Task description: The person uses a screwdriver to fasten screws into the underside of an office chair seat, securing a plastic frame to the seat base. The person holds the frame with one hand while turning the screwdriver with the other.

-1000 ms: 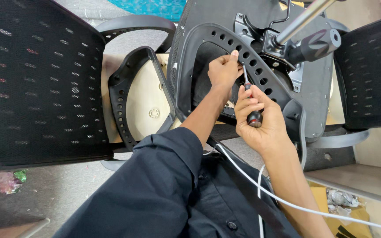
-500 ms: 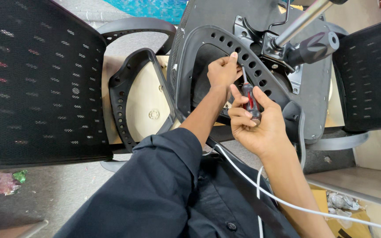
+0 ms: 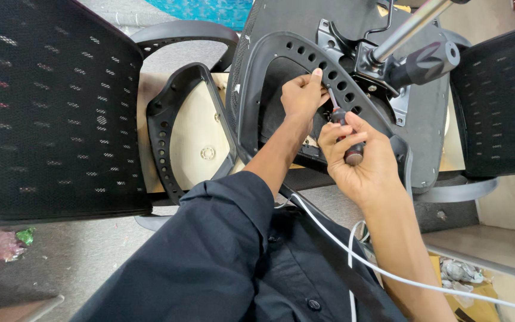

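Head view: right hand (image 3: 362, 164) grips a screwdriver (image 3: 344, 134), its tip at the upturned chair's perforated black armrest bracket (image 3: 305, 56), while left hand (image 3: 301, 95) pinches there; fastening seems underway, calling for steady, straight turning

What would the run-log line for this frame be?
left hand: fingers on perforated chair armrest | right hand: grips screwdriver, tip at armrest | upturned seat underside behind
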